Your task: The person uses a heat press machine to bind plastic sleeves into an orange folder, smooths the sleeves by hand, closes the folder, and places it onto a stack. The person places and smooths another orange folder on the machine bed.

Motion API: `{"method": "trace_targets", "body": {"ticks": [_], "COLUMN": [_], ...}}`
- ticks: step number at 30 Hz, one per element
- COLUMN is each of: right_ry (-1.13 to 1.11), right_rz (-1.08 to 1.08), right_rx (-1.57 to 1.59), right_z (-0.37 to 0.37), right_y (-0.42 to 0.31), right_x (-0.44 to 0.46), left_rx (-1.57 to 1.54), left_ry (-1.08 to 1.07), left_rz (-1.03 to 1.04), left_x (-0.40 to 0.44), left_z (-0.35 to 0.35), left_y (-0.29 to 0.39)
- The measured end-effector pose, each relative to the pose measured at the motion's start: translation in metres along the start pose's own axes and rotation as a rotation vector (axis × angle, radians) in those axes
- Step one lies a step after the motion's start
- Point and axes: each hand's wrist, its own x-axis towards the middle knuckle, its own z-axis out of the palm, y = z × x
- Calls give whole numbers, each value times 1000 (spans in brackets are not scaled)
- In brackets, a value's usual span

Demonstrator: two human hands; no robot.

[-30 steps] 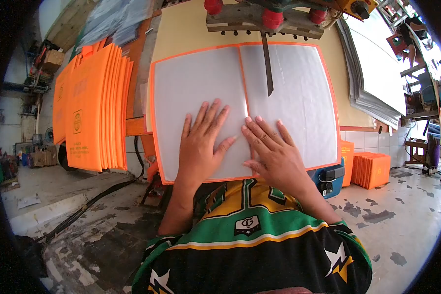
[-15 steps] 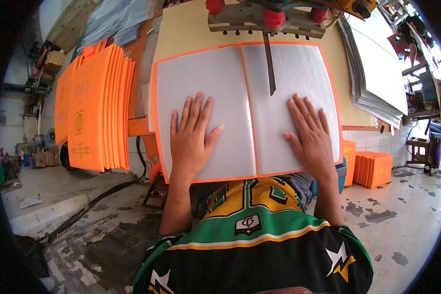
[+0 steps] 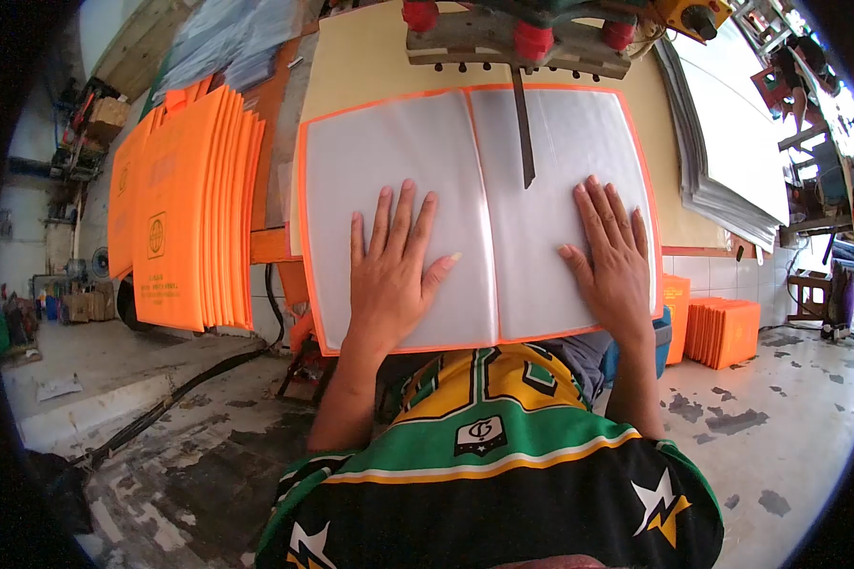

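Observation:
An orange-edged folder (image 3: 351, 161) with clear plastic sleeves lies opened flat on the table in front of me. My left hand (image 3: 391, 270) rests flat on its left sleeve, fingers stretched out and thumb pointing toward the orange centre fold. On the right sleeve my right hand (image 3: 609, 251) lies flat too, with fingers extended. A thin dark metal blade (image 3: 524, 128) hangs down over the right sleeve, beyond my right fingertips. It comes from a machine head (image 3: 517, 43) with red knobs at the table's far side.
Orange folders (image 3: 185, 213) stand in a stack at the left table edge, near clear plastic sheets (image 3: 232, 43). White sheets (image 3: 731, 123) are piled at the right. More orange folders (image 3: 723, 332) sit on the floor at right. A black cable (image 3: 180, 394) runs along the floor at left.
My left hand has slid right across the left sleeve, closer to the centre fold. My right hand has shifted slightly right. The folder stays in nearly the same place.

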Motion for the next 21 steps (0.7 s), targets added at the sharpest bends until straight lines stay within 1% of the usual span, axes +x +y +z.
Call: {"method": "trace_targets", "body": {"ticks": [7,10,12,21], "right_ry": [6,-28,4,13], "right_rz": [-4,7,3,-2], "right_rx": [-19,-46,-14,-9], "right_z": [2,0,0,3], "right_y": [0,-1,-2,-1], "right_x": [-1,-1,-1,-1], "left_rx": [9,-14,-8,16], "left_ry": [-19,-8,-10,-5], "left_rz": [45,56,62,72], "left_x": [4,4,5,8], "left_z": [3,4,5,10], "left_y": [5,9,10,21]}}
